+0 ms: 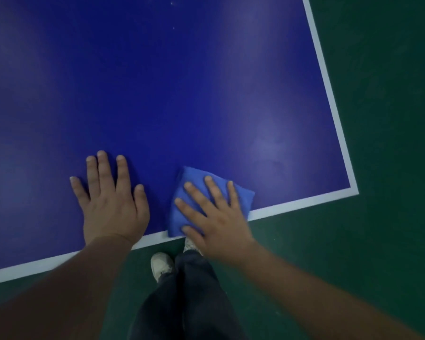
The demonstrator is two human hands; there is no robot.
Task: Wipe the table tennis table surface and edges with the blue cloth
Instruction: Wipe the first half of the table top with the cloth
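Below, near the table's [157,82] front edge, the right hand [216,217] lies flat on the blue cloth [189,175], fingers straight and spread, pressing it to the surface. Cloth: folded into a rough square pad, lighter blue than the tabletop, soft nap, its near corner overlapping the white border line [304,202]. Left hand [111,200] flat on the bare tabletop just beside the cloth, fingers straight and slightly apart, holding nothing. Tabletop deep blue, with pale hazy patches of sheen toward the right corner and a couple of small specks far up. Green floor [390,143] beyond the edges. Dark trousers [182,303] and a pale shoe [161,265] show under the edge.
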